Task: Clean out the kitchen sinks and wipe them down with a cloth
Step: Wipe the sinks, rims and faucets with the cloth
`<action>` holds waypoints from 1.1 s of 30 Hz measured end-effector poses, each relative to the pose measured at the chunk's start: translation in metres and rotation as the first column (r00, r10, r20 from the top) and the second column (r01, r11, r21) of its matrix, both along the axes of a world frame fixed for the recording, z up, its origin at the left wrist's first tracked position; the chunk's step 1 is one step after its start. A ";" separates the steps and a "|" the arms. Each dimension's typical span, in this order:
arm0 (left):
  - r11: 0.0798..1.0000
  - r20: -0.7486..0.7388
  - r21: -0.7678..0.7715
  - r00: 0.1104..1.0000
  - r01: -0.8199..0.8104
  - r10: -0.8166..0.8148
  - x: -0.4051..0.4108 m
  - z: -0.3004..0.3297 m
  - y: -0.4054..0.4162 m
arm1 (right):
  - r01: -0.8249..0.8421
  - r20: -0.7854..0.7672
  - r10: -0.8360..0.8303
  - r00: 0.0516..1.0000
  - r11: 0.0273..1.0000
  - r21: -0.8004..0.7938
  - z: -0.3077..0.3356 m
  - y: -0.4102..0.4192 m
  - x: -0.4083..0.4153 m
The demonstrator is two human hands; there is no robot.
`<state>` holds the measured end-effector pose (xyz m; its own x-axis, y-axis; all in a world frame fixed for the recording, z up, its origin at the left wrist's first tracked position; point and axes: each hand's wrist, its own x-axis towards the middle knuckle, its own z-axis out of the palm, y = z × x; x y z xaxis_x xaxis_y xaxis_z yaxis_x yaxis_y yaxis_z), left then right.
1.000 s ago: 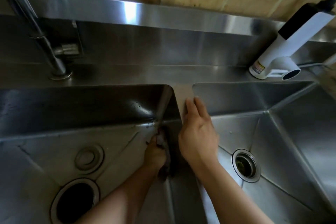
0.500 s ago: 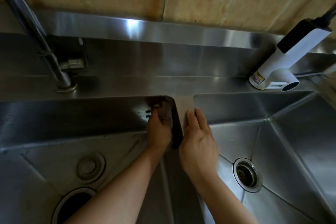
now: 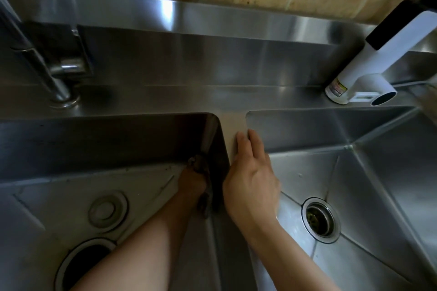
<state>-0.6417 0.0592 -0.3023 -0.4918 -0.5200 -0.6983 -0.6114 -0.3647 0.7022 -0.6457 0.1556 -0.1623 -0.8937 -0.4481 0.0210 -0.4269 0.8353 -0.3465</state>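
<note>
Step in hand, as judged: wiping the left sink's (image 3: pixel 59 149) right wall, down where it meets the floor.

Left hand (image 3: pixel 192 179): low in the left sink, fingers curled round a dark cloth (image 3: pixel 201 165), pressing it against the wall beside the divider (image 3: pixel 233 125).

Right hand (image 3: pixel 250 172): fingers straight and together, resting flat on the divider between the two sinks, holding nothing; it seems to serve as a brace.

Advice: keep the cloth bunched firmly, press it into the seam, and work in overlapping strokes up and down the wall; specks and streaks along the far floor seam suggest the corner needs attention.

Right sink (image 3: pixel 378 196): strainer drain (image 3: pixel 320 218) fitted; floor looks fairly clean; not yet under the cloth.

Left sink floor: round raised fitting (image 3: pixel 107 210), and a large open drain hole (image 3: pixel 87 262) at near left, where loosened grit could fall.

Far ledge: chrome tap base (image 3: pixel 60 94) at left; white tap unit (image 3: pixel 369 78) at right. Neither obstructs the wiping; the braced right forearm bounds sweeps toward the near side.
</note>
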 end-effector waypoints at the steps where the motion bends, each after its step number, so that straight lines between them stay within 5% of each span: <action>1: 0.997 0.034 -0.027 0.996 0.078 -0.078 0.006 0.001 0.002 | 0.003 -0.002 -0.003 1.000 1.000 0.001 -0.001 0.001 -0.001; 6: 0.984 0.128 0.014 0.976 0.176 -0.176 0.049 0.018 0.030 | 0.010 0.005 -0.010 1.000 1.000 -0.023 0.002 0.000 0.000; 10: 0.981 0.014 0.090 0.984 0.174 -0.176 0.074 0.039 0.036 | -0.016 0.031 0.017 0.999 0.999 -0.038 0.006 0.001 -0.001; 15: 0.994 -0.107 0.108 0.994 -0.015 0.026 0.103 0.069 0.023 | -0.079 0.006 0.079 0.997 0.996 0.031 0.018 0.004 0.005; 18: 0.985 -0.129 0.119 0.982 -0.125 0.140 0.120 0.089 0.000 | -0.114 0.011 0.117 0.993 0.985 -0.132 0.028 -0.001 0.030; 25: 0.937 -0.185 0.305 0.955 -0.169 0.233 0.150 0.127 -0.038 | -0.221 0.466 0.347 0.814 0.927 -0.304 0.015 -0.033 0.101; 29: 0.917 -0.223 0.395 0.965 -0.043 0.142 0.178 0.135 -0.060 | -0.059 0.438 0.188 0.879 0.955 -0.290 0.008 -0.050 0.123; 33: 0.969 -0.238 0.131 0.955 0.210 -0.175 0.207 0.138 -0.090 | 0.235 0.494 -0.028 0.869 0.902 -0.361 0.005 -0.068 0.146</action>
<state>-0.4352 -0.0307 -0.1644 -0.7241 -0.2957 -0.6230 -0.5148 -0.3694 0.7736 -0.4996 0.0877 -0.1571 -0.8908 -0.3704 -0.2632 -0.0240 0.6168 -0.7868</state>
